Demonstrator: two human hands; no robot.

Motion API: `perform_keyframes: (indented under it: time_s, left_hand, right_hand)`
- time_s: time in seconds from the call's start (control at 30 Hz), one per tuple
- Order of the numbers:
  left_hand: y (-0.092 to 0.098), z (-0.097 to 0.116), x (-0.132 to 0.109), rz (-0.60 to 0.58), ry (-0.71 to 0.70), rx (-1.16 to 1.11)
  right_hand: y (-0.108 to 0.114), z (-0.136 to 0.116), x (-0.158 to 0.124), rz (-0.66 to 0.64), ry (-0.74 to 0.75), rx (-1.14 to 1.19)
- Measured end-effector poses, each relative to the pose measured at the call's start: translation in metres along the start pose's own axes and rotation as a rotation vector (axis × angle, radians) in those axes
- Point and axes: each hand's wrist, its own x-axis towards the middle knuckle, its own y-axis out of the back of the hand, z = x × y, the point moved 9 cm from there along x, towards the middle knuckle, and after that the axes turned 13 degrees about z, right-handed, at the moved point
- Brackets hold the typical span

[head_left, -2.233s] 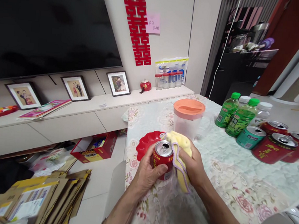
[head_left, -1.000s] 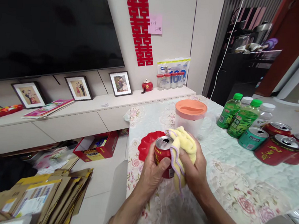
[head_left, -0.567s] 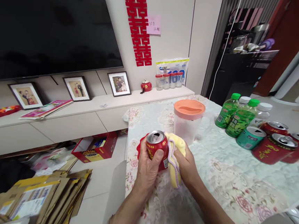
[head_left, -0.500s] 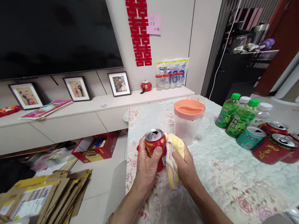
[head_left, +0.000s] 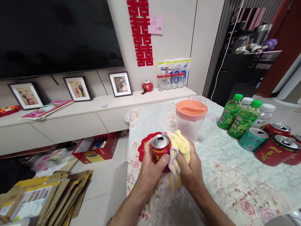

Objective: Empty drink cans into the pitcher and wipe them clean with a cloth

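My left hand (head_left: 152,173) is wrapped round a red drink can (head_left: 160,149) with an opened silver top, held upright over the table's near left part. A yellow cloth (head_left: 180,147) with a purple edge is gripped in my right hand (head_left: 191,167) and pressed against the can's right side. Behind the can, a red scalloped object (head_left: 145,144) lies on the tablecloth, partly covered by my left hand and the can. Just beyond the cloth stands a clear plastic container (head_left: 187,128) with an orange lid (head_left: 192,110).
On the right of the flowered tablecloth (head_left: 228,183) stand green bottles (head_left: 243,117), a teal can (head_left: 253,139) and several red cans (head_left: 276,150). A low cabinet (head_left: 87,109) with framed photos runs along the wall. Flattened cardboard (head_left: 53,196) and a red box (head_left: 97,148) lie on the floor.
Both hands have shifted slightly right with the can and the cloth. More of the red scalloped object shows behind the can.
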Motion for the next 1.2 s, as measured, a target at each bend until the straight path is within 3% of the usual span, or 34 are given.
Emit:
perform_keyframes:
  time_s: [0.1, 0.2, 0.47, 0.73, 0.83, 0.93, 1.2]
  left_hand:
    - [-0.013, 0.002, -0.008, -0.173, 0.1, -0.062]
    - [-0.015, -0.006, -0.013, -0.233, 0.227, -0.096]
    - [-0.008, -0.015, -0.006, -0.085, 0.25, -0.165]
    - [-0.004, -0.007, 0.008, 0.008, 0.131, -0.136]
    - [-0.002, -0.006, 0.007, 0.062, 0.15, -0.135]
    - [-0.004, -0.005, 0.002, 0.024, 0.188, -0.133]
    - [-0.008, -0.007, -0.007, -0.218, 0.266, -0.134]
  right_hand:
    - [-0.001, 0.013, 0.008, -0.058, -0.181, 0.11]
    - [-0.001, 0.02, 0.011, -0.081, -0.24, 0.14]
    - [-0.005, 0.018, 0.004, -0.035, -0.203, 0.099]
    - [-0.004, -0.002, -0.011, 0.019, 0.01, -0.032]
    - [-0.005, -0.007, -0.017, 0.039, 0.109, -0.071]
    - [-0.003, -0.006, -0.014, 0.059, 0.156, -0.092]
    - [0.004, 0.01, 0.01, -0.004, -0.177, 0.185]
